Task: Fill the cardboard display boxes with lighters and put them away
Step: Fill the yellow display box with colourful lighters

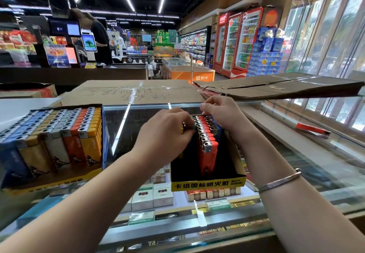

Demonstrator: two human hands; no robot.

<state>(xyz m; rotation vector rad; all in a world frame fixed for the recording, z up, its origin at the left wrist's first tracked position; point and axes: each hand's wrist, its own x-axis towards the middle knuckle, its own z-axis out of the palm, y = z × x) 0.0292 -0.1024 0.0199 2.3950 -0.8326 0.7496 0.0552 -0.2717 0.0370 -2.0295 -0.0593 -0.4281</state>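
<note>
Between both hands sits the half-filled display box [208,182] — left hand [166,132] pinching lighters [186,128], right hand [221,110] gripping its back edge.

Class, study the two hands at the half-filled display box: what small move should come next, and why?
Probably the left hand should push the lighters it pinches down into the box, left of the orange row. That side looks empty, while the right hand grips the box's far edge, seemingly steadying it.

display box [207,183] "卡塔国标明火机" (yellow strip), freezer [197,76] "蒙牛"
</note>
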